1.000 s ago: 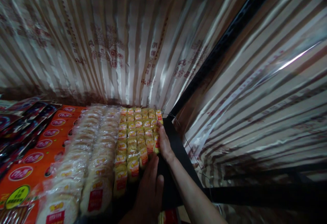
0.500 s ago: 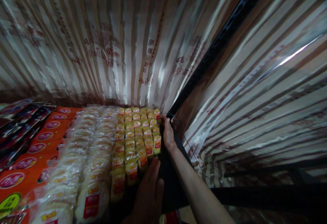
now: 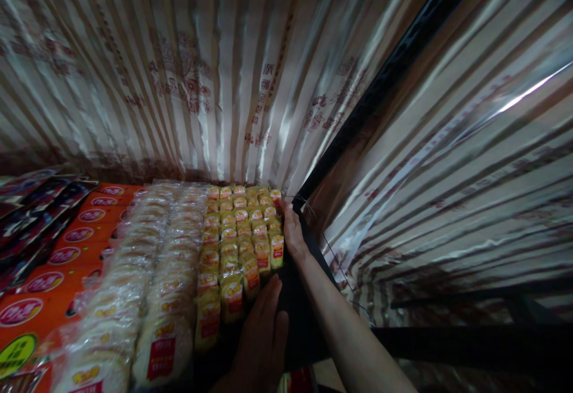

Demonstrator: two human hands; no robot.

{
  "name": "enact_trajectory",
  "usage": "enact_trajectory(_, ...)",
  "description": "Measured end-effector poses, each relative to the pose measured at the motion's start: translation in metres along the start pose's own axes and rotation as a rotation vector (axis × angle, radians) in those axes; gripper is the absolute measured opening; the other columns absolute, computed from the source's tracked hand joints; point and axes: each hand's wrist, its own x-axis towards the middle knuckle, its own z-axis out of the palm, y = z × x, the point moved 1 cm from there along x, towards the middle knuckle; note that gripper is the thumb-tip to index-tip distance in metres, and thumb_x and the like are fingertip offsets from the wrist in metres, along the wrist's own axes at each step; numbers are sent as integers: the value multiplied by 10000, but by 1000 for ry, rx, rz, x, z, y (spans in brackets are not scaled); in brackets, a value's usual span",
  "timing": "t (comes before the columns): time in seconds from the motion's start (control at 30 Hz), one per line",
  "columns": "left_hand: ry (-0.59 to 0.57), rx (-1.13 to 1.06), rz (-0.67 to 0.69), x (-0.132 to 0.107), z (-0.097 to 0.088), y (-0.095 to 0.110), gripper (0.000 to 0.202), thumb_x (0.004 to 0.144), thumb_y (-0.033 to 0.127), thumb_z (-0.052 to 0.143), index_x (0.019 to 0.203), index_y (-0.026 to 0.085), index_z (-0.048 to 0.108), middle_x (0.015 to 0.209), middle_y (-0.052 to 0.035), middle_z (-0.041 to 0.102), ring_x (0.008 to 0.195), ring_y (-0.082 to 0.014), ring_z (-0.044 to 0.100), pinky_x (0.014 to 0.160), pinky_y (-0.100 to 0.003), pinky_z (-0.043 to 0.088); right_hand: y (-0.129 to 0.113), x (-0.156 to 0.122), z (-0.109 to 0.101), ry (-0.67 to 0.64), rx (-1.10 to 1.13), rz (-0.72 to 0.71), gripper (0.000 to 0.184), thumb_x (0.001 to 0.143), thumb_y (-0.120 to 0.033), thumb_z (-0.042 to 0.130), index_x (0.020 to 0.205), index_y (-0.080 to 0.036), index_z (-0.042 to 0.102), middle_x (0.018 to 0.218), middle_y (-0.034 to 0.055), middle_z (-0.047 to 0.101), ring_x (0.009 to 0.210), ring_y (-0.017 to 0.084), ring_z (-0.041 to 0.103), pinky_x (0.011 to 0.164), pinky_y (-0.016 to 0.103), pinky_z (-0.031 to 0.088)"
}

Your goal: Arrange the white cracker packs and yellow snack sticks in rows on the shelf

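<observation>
Small yellow wrapped snack packets [image 3: 242, 233] with red labels stand in close rows on a dark shelf [image 3: 304, 327]. My right hand [image 3: 293, 232] reaches to the shelf's far right corner, its fingers stretched along the outer side of the rows. Its fingertips are at the farthest packet and seem to touch it. Nearer to me, my left hand [image 3: 259, 330] is dim, with its fingers straight and the thumb a little apart. It lies by the right front end of the packets, and I cannot make out whether it touches them. Neither hand shows anything held.
Left of the packets stand two rows of clear-wrapped round cakes [image 3: 163, 327], then orange packages [image 3: 74, 235] and dark packages [image 3: 33, 214]. A black post [image 3: 358, 118] rises from the far corner with thin wire [image 3: 342, 270] beside it. Printed striped sheeting [image 3: 233, 76] hangs behind.
My right hand's fingertips have shifted slightly left against the farthest yellow packet. My left hand stays nearly where it was. The view has moved a little.
</observation>
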Motion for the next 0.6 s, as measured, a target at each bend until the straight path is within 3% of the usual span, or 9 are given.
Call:
enact_trajectory(0.17,-6,74,88,-3,-2,-1,474,918,337,321,1365,190,372,1444,-56,347,1329,-190,320,1107,-381,293,-4,-5,-6,24,-23,-15,623,804,-655,354,1122,-195,629,1322,39,514,1279,189,371,1111,373,174)
enact_trajectory(0.23,-11,129,195,-3,-3,-4,467,913,310,347,1369,212,364,1433,-50,369,1315,-182,346,1088,-355,329,-9,-10,-9,91,-11,-39,585,809,-631,367,1092,-200,643,1343,33,491,1287,192,356,1108,378,181)
enact_trajectory(0.33,-28,249,410,-2,-5,-7,440,902,267,384,1337,217,417,1364,-64,470,1252,-179,440,1038,-322,399,-25,-33,-16,250,56,-90,532,833,-578,359,1098,-199,622,1310,48,513,1250,201,397,1052,388,288)
enact_trajectory(0.4,-19,299,545,-3,-7,-6,394,896,241,392,1277,213,490,1266,-73,566,1175,-177,518,992,-305,444,-38,-63,-25,349,130,-101,502,854,-543,347,1126,-191,581,1258,78,544,1187,213,459,971,387,377)
enact_trajectory(0.5,26,294,648,-13,-9,0,346,894,202,368,1175,223,569,1065,-71,672,1010,-164,613,877,-264,508,-44,-128,-46,397,95,-72,421,867,-513,356,1127,-233,533,1120,85,603,1039,224,550,849,376,445)
enact_trajectory(0.57,53,254,638,-27,-7,3,322,898,225,359,1096,242,612,902,-58,698,851,-154,646,747,-235,535,-37,-179,-63,341,13,-60,390,869,-525,325,1059,-266,547,960,80,636,895,229,589,754,369,469)
enact_trajectory(0.6,68,236,597,-36,-6,4,314,901,253,356,1056,252,629,839,-53,695,783,-151,647,691,-228,536,-30,-204,-69,216,-31,-46,411,870,-546,285,988,-271,567,852,80,638,808,232,599,700,368,477)
